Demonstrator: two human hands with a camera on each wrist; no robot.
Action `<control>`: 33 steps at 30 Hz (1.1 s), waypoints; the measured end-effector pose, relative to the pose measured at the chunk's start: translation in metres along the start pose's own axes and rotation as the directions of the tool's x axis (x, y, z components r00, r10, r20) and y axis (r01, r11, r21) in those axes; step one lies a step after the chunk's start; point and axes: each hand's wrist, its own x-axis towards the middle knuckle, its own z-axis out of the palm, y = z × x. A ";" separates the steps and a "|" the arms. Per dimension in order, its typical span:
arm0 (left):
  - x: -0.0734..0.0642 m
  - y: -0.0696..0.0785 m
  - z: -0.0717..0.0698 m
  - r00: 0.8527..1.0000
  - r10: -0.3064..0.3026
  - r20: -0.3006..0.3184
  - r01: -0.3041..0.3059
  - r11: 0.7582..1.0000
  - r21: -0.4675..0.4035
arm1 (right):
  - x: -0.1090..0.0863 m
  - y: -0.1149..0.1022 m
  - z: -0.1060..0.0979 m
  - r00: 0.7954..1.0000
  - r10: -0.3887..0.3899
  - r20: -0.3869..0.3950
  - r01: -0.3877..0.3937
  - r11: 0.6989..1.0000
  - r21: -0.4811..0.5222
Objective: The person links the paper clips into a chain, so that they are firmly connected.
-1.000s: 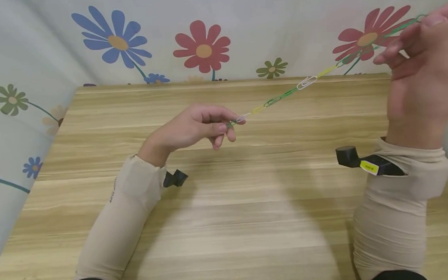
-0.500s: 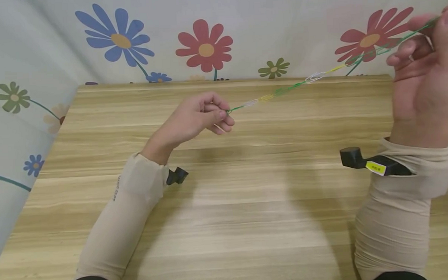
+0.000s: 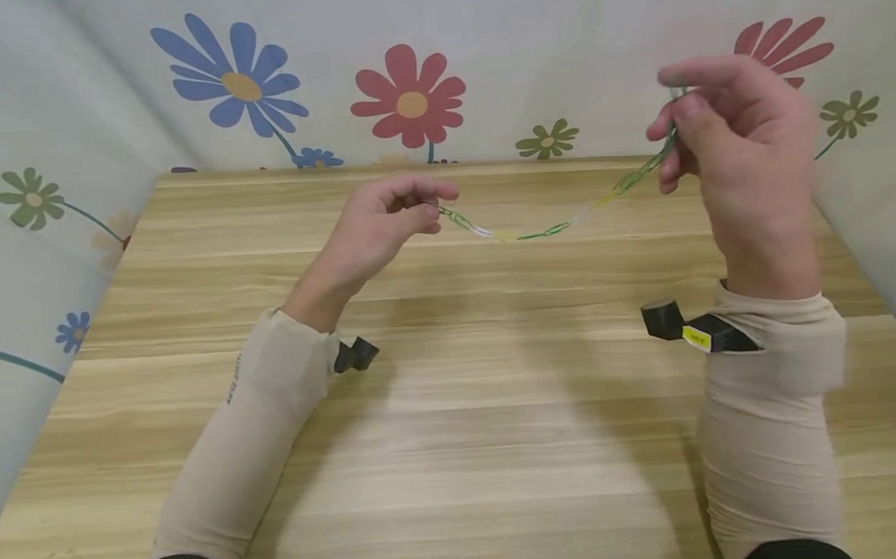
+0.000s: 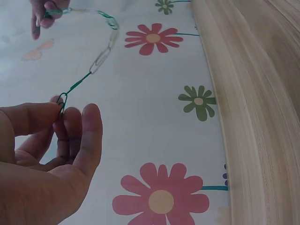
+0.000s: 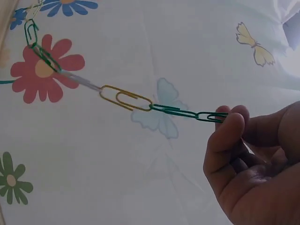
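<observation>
A chain of linked paper clips [image 3: 542,234], green, white and yellow, hangs in a shallow curve between the two hands above the table. My left hand [image 3: 386,232] pinches a green clip at one end between thumb and fingers; the left wrist view shows this green paper clip [image 4: 62,101] at the fingertips. Higher up and to the right, my right hand [image 3: 750,149] pinches the other end. In the right wrist view a green paper clip [image 5: 212,116] sits between thumb and finger, followed by another green one and a yellow paper clip [image 5: 126,97].
Below the hands lies a wood-grain table [image 3: 497,377]. A white curtain [image 3: 482,28] printed with flowers stands behind its far edge and along the sides. Each sleeve carries a small black wrist camera [image 3: 663,320].
The right hand has come left and inward, and the chain has gone from a taut slanting line to a sagging curve. My left hand has risen slightly, still pinching its end.
</observation>
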 end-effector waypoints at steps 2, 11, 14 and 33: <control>0.000 0.001 0.001 1.000 0.027 -0.006 -0.027 0.999 -0.026 | -0.003 0.004 0.006 0.996 0.020 0.085 -0.015 0.998 -0.069; 0.002 0.005 0.003 0.963 0.258 -0.074 -0.265 0.957 -0.116 | -0.014 0.019 0.037 0.937 0.122 0.326 -0.058 0.978 -0.199; -0.001 0.010 0.005 0.940 0.328 -0.096 -0.337 0.936 -0.099 | -0.017 0.024 0.045 0.925 0.136 0.355 -0.058 0.973 -0.223; -0.019 0.037 0.024 0.904 0.425 -0.052 -0.417 0.900 0.125 | -0.032 0.033 0.070 0.924 -0.085 0.372 0.193 0.945 -0.263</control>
